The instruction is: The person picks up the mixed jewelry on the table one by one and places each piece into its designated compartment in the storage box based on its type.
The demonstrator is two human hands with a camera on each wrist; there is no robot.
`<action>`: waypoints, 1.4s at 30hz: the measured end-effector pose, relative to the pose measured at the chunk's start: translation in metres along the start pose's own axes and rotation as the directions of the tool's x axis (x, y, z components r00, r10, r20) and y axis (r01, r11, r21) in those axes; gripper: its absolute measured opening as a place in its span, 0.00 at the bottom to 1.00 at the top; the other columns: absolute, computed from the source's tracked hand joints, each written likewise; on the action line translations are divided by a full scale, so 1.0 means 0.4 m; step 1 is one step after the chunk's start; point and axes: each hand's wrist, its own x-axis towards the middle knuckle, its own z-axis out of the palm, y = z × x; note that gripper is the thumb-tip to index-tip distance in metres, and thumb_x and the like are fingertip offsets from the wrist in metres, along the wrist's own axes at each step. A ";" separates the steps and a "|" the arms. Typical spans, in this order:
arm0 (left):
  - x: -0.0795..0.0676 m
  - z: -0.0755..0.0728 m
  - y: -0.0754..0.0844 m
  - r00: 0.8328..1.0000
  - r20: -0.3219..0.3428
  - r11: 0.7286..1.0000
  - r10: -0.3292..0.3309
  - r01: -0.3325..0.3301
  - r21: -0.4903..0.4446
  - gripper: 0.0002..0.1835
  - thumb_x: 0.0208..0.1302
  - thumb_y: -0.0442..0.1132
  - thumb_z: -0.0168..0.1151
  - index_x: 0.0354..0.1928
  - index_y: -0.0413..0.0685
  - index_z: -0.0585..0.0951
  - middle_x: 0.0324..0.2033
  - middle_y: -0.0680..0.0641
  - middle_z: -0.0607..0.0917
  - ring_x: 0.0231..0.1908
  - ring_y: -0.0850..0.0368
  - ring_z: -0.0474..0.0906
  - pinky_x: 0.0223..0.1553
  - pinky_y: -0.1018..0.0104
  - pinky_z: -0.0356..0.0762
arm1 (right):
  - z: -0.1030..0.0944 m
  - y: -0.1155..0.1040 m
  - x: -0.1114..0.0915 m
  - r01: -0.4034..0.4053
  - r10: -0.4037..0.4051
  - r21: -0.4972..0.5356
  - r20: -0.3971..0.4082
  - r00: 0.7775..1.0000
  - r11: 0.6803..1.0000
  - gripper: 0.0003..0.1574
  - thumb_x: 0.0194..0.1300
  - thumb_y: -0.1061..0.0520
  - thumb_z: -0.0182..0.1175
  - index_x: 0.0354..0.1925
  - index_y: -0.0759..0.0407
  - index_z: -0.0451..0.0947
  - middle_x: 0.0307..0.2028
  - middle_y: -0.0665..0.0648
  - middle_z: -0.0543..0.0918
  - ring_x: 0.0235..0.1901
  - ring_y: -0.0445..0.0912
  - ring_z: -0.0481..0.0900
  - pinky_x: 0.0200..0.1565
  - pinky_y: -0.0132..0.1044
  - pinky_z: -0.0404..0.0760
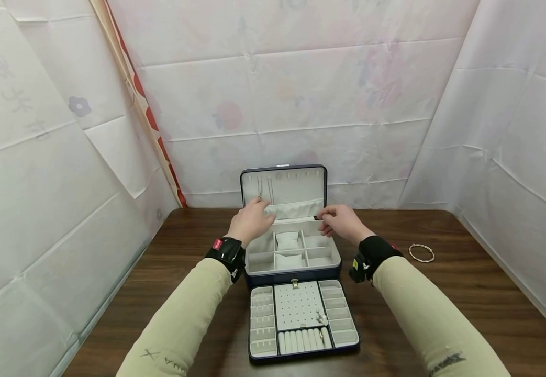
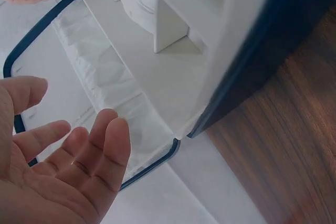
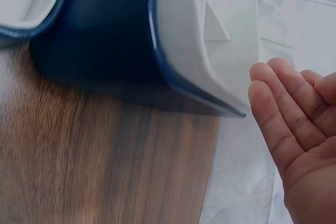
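Note:
A dark blue jewelry box (image 1: pixel 293 275) stands on the table with its lid (image 1: pixel 296 188) raised at the back. Two necklaces (image 1: pixel 270 189) hang on the left of the lid's white lining. My left hand (image 1: pixel 252 220) is at the lid's left side, close to the necklaces, fingers loosely bent with nothing between them in the left wrist view. Over the box's right rear corner is my right hand (image 1: pixel 342 222), its fingers relaxed and lightly bent in the right wrist view. Two white cushions (image 1: pixel 288 241) sit in the middle compartments.
In front of the box lies a removable tray (image 1: pixel 301 306) with small compartments, ring rolls and a peg panel. Earrings (image 1: pixel 321 317) sit at the panel's lower right and a ring (image 1: pixel 322 336) in the rolls. A bangle (image 1: pixel 421 253) lies on the wooden table (image 1: pixel 197 235) at right.

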 end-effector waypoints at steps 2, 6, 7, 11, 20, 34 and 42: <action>-0.009 -0.005 -0.002 1.000 -0.008 1.000 -0.007 0.007 -0.004 0.26 0.77 0.52 0.52 0.71 0.49 0.74 0.71 0.42 0.70 0.64 0.39 0.75 0.58 0.41 0.75 | -0.009 0.005 -0.003 0.009 -0.009 -0.003 -0.006 1.000 1.000 0.22 0.80 0.60 0.45 0.63 0.71 0.74 0.40 0.65 0.86 0.39 0.54 0.87 0.45 0.48 0.85; -0.028 -0.016 -0.007 1.000 -0.015 1.000 -0.014 0.014 -0.009 0.27 0.78 0.52 0.51 0.72 0.49 0.73 0.69 0.43 0.74 0.62 0.42 0.77 0.57 0.42 0.76 | -0.035 0.012 -0.015 0.019 -0.019 -0.019 -0.017 1.000 1.000 0.22 0.80 0.59 0.45 0.62 0.71 0.74 0.39 0.66 0.86 0.39 0.55 0.87 0.48 0.53 0.84; -0.033 -0.019 -0.010 1.000 -0.019 1.000 -0.016 0.016 -0.013 0.27 0.78 0.52 0.51 0.72 0.49 0.73 0.69 0.43 0.74 0.60 0.42 0.78 0.56 0.43 0.77 | -0.043 0.013 -0.020 0.020 -0.020 -0.023 -0.021 1.000 1.000 0.22 0.80 0.59 0.45 0.62 0.70 0.75 0.39 0.66 0.86 0.39 0.55 0.87 0.48 0.54 0.84; -0.049 -0.027 -0.025 1.000 -0.024 1.000 -0.020 0.020 -0.004 0.26 0.77 0.51 0.52 0.71 0.49 0.74 0.66 0.44 0.78 0.51 0.46 0.83 0.48 0.45 0.80 | -0.085 0.024 -0.040 0.040 -0.043 -0.073 -0.039 0.998 0.997 0.20 0.79 0.60 0.46 0.59 0.70 0.76 0.36 0.66 0.87 0.37 0.57 0.87 0.45 0.54 0.84; -0.091 -0.033 -0.063 1.000 0.002 0.998 -0.027 0.027 0.060 0.21 0.73 0.47 0.56 0.63 0.47 0.80 0.54 0.43 0.84 0.42 0.46 0.83 0.39 0.47 0.81 | -0.192 0.062 -0.110 0.036 -0.066 -0.257 -0.106 0.992 0.966 0.19 0.79 0.56 0.52 0.56 0.68 0.79 0.30 0.64 0.86 0.31 0.54 0.85 0.33 0.38 0.81; -0.141 0.011 -0.129 0.986 0.075 0.987 -0.148 0.143 0.074 0.19 0.70 0.53 0.62 0.51 0.46 0.77 0.28 0.48 0.80 0.28 0.51 0.76 0.27 0.56 0.71 | -0.300 0.176 -0.214 -0.048 -0.053 -0.475 -0.198 0.979 0.879 0.19 0.77 0.56 0.53 0.53 0.71 0.80 0.33 0.60 0.84 0.36 0.55 0.82 0.38 0.46 0.78; -0.160 0.033 -0.138 0.973 0.157 0.985 -0.168 0.158 0.076 0.20 0.71 0.56 0.58 0.39 0.45 0.81 0.25 0.48 0.79 0.26 0.52 0.75 0.25 0.59 0.68 | -0.331 0.226 -0.259 -0.150 -0.006 -0.593 -0.252 0.968 0.791 0.22 0.74 0.57 0.54 0.54 0.75 0.77 0.46 0.74 0.82 0.43 0.65 0.80 0.43 0.57 0.77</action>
